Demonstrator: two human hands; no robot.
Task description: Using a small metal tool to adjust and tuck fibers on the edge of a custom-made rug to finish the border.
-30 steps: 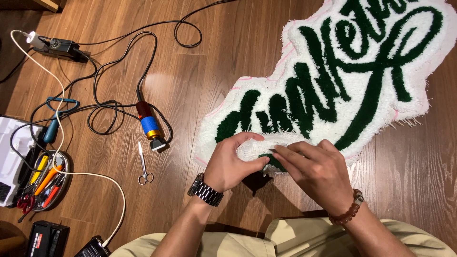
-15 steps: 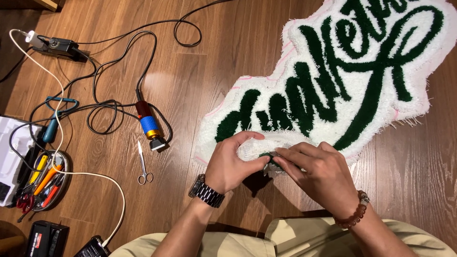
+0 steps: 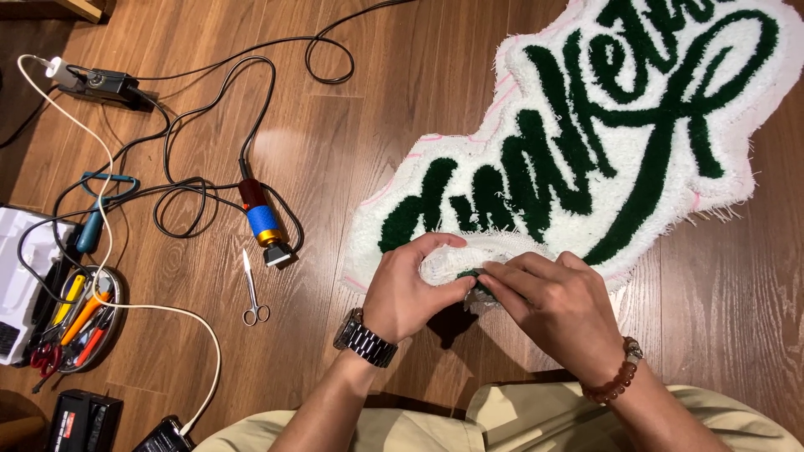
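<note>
A white tufted rug (image 3: 636, 125) with dark green script lettering lies on the wooden floor. My left hand (image 3: 410, 293), wearing a metal watch, pinches the rug's near edge and folds it up. My right hand (image 3: 553, 305), with a brown bead bracelet, grips the same folded edge right beside it; the fingertips of both hands meet over a green tuft. A small dark object under my right fingers is mostly hidden.
Left of the hands lie small scissors (image 3: 252, 290) and a corded trimmer (image 3: 261, 222) with a blue band. Black cables (image 3: 193, 125) loop across the floor to a power adapter (image 3: 99, 84). A round tray of tools (image 3: 79, 322) and a white case (image 3: 15, 276) sit at far left.
Both hands stay on the rug's near edge. My right fingers have shifted slightly left, closing against my left hand over the fold.
</note>
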